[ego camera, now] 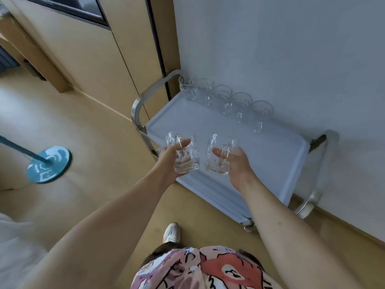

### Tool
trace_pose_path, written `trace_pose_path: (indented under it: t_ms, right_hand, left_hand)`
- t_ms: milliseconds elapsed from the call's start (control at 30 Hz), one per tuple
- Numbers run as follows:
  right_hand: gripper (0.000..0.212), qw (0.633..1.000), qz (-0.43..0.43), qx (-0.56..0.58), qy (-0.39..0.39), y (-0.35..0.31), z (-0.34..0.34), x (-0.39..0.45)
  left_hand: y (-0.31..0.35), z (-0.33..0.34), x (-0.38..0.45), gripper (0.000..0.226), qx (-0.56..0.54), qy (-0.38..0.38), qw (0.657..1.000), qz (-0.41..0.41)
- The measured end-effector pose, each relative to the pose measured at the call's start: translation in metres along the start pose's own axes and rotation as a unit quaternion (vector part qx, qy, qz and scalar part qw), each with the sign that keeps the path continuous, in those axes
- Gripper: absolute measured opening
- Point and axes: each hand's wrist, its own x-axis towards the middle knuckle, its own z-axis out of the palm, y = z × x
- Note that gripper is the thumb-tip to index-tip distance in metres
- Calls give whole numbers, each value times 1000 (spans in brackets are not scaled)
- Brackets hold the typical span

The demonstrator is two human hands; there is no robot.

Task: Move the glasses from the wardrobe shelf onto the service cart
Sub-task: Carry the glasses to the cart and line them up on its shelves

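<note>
At nine o'clock from the hands I see a round teal stand base (49, 164) with its pole running off the left edge, sitting on the tan floor (87, 142) with plenty of bare floor between it and the service cart (277, 163). My left hand (169, 161) is curled around a clear handled glass (183, 155), which looks empty, tipped away from me and held just above the cart's near-left corner. Just to its right, at three o'clock, my right hand (235, 165) grips a second empty glass (219, 156) with the thumb across its side; the two glasses sit close but apart. Beyond them, at twelve to one o'clock, five more glass mugs (225, 101) stand in a row along the cart's far edge against the white wall (291, 49), each one empty. The white cart top between that row and my hands is bare. Metal handle bars (143, 97) curve up at the cart's left and right ends. A shoe (171, 232) shows at six o'clock near the cart's front edge.
</note>
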Motion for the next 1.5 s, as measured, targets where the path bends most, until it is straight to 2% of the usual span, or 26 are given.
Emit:
trace_pose_path:
  t_ms: [67,133,200,300,433,467,567,633,700,833,933,1067,1167,1300,1500]
  right_hand:
    - [62,999,-2,8,50,4,5,5]
    - [53,996,-7,31,86,7,11,10]
    - [49,991,-8,48,122,9,17,13]
    - [51,981,-15,54,186,17,23,15]
    - [46,969,-23,40,243,28,17,23]
    - [47,966,-22,27,258,29,15,25]
    - [37,955,-40,-12,292,32,6,28]
    - [47,947,-35,-13,318,33,-5,32]
    - [71,939,-19,-25,342,33,-19,38]
    - [86,933,0,-63,354,35,-52,54]
    - [92,932,6,-97,350,33,-76,64]
    - [87,923,-11,-123,363,29,-96,79]
    - [82,916,-38,-151,369,25,-106,88]
    - [94,919,-47,-159,359,26,-114,97]
    - [95,925,-42,-152,347,29,-122,97]
  left_hand:
    - [14,-6,22,56,26,-1,1000,-2]
    - [26,-9,44,88,42,28,999,12]
    - [34,-9,66,100,64,54,996,23]
    - [37,-7,89,97,109,34,993,10]
    - [34,-1,117,70,204,-12,978,33]
    - [32,2,124,72,223,-23,974,38]
    - [25,13,140,97,259,-59,964,25]
    - [20,26,150,98,288,-69,955,30]
    - [15,40,162,93,313,-66,946,53]
    - [6,67,180,96,380,-69,919,87]
    - [-1,86,191,102,449,-61,883,117]
    - [-8,109,206,100,492,-48,856,153]
    - [-13,121,215,99,505,-49,846,162]
    - [-23,129,222,101,509,-49,843,167]
    - [-31,128,228,93,507,-54,844,166]
